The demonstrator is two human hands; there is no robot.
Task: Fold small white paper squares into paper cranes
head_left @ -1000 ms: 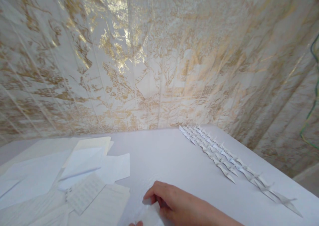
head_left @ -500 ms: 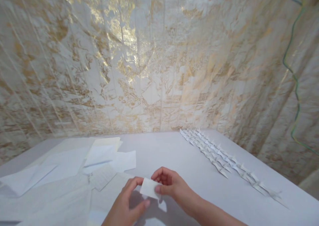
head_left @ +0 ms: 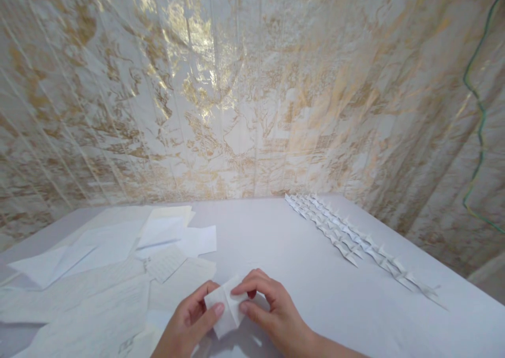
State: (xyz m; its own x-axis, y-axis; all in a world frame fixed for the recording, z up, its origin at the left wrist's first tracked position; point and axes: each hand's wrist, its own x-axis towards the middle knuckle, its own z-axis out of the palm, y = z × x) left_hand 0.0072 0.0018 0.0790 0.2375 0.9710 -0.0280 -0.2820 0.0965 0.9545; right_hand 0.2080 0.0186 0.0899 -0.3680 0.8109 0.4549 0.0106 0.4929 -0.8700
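Low in the middle of the head view, a small white square of paper (head_left: 225,306) is held up above the table, with a crease running down its middle. My left hand (head_left: 193,316) pinches its left side, thumb on the face and fingers behind. My right hand (head_left: 272,310) grips the right side between thumb and forefinger; its other fingers are curled. Shadows of the hands fall on the white table (head_left: 252,226) just below. Part of another white piece by the left wrist is too hidden to make out.
Loose paper sheets (head_left: 94,305), some with faint writing, overlap across the table's left side. Several rows of small folded paper pieces (head_left: 347,237) run along the right. A gold-patterned curtain (head_left: 236,95) hangs behind the table, and a green cord (head_left: 480,121) hangs at right.
The paper square has turned and now shows its creased face. My left thumb has closed onto it, where the left hand was more open before. The view has tilted slightly.
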